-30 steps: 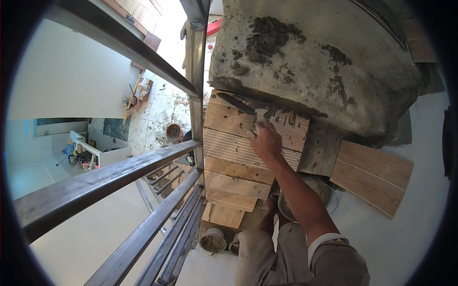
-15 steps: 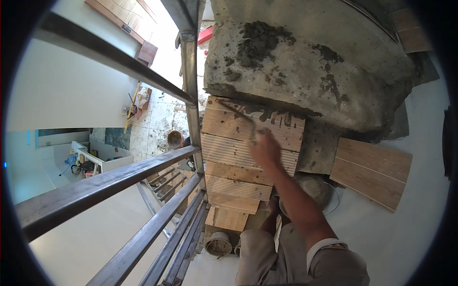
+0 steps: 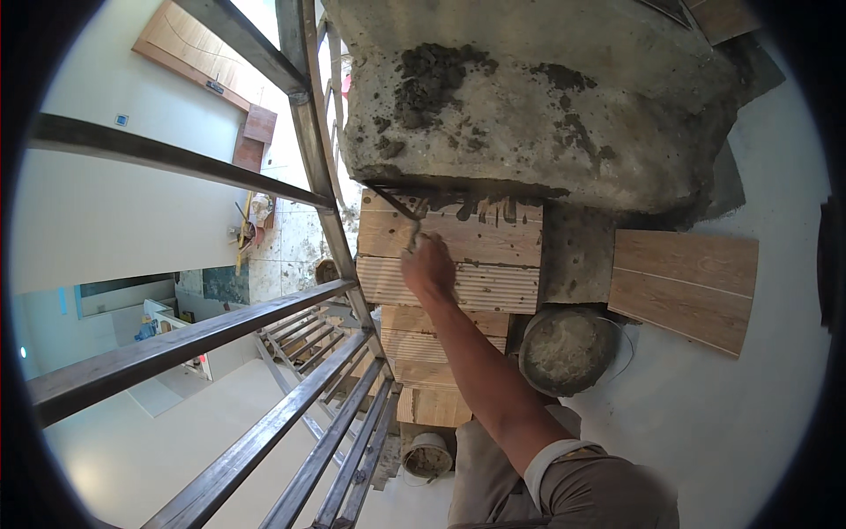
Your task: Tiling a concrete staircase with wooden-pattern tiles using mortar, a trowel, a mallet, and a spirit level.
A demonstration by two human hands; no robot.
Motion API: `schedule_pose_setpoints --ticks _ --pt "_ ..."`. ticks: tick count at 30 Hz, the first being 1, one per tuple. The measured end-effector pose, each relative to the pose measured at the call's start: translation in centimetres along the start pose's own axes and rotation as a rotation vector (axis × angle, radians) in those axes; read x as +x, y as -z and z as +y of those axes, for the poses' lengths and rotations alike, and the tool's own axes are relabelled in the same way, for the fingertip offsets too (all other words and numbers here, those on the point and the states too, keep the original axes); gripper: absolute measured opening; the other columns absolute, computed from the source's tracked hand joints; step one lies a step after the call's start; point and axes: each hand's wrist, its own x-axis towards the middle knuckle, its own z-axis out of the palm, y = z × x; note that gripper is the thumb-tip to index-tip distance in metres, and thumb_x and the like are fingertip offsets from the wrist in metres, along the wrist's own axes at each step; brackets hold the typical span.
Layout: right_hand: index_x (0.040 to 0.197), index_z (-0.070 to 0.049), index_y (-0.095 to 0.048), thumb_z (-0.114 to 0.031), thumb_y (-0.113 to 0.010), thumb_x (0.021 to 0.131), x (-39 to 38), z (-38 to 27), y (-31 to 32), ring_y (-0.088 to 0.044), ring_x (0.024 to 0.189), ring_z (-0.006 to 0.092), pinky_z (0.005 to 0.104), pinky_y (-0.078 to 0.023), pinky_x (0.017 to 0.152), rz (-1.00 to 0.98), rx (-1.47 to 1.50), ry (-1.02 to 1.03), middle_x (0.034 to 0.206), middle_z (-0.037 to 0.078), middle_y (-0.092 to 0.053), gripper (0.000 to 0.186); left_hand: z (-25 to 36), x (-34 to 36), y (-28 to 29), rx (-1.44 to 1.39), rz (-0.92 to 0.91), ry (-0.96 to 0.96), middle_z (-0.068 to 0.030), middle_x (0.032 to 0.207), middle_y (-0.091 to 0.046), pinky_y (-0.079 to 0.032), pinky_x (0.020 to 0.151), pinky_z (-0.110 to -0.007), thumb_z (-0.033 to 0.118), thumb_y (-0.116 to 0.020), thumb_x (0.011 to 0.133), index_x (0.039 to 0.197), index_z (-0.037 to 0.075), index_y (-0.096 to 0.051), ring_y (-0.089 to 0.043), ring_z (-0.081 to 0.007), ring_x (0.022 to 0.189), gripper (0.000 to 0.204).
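My right hand point(image 3: 429, 267) is closed round the handle of a trowel point(image 3: 394, 204), whose thin dark blade points up and left. The blade reaches the left end of the seam where a wood-look tile tread point(image 3: 502, 240) meets the rough concrete step point(image 3: 529, 159). Dark wet mortar smears mark the tread's far edge, with small splashes elsewhere on it. A heap of grey mortar point(image 3: 430, 79) lies on top of the concrete step. Below the tread runs a ribbed tile strip point(image 3: 476, 284). My left hand is out of view.
A metal railing point(image 3: 319, 159) runs along the left side of the stairs. Lower tiled steps point(image 3: 441, 348) lead toward me. To the right are a bucket of mortar point(image 3: 571, 351) and a leaning wood-look tile point(image 3: 683, 286). A smaller bucket point(image 3: 428, 457) stands below.
My right hand and the trowel have moved left and slightly nearer along the tread. The view has shifted, and the mortar bucket on the right shows more fully.
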Motion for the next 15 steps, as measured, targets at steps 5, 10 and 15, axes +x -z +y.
schedule_pose_setpoints --ticks 5,10,15 --pt "0.11 -0.003 -0.063 -0.03 -0.071 0.082 -1.0 2.6 0.6 -0.056 0.113 0.0338 0.043 -0.051 0.091 0.013 -0.135 0.079 0.118 0.016 -0.058 0.039 -2.7 0.2 1.2 0.027 -0.097 0.014 -0.0051 0.067 -0.052 -0.049 0.043 -0.025 0.037 -0.076 0.081 0.102 -0.001 -0.049 -0.054 -0.0132 0.049 0.051" --pt "0.11 -0.003 -0.063 -0.032 -0.072 0.081 1.9 -0.1 1.3 -0.059 0.109 0.0342 0.0429 -0.052 0.089 -0.003 -0.159 0.235 0.115 0.016 -0.06 0.042 -4.0 1.0 4.7 -0.035 -0.163 -0.026 -0.006 0.071 -0.051 -0.049 0.043 -0.025 0.041 -0.077 0.081 0.102 -0.001 -0.048 -0.054 -0.013 0.05 0.055" --pt "0.113 -0.003 -0.064 -0.041 -0.073 0.079 4.8 2.6 7.1 -0.064 0.099 0.0368 0.0459 -0.052 0.086 -0.174 -0.265 0.076 0.108 0.018 -0.066 0.052 -2.5 1.6 2.3 -0.011 -0.175 -0.104 -0.0039 0.066 -0.051 -0.048 0.042 -0.025 0.042 -0.077 0.081 0.101 0.0 -0.05 -0.052 -0.0126 0.047 0.053"
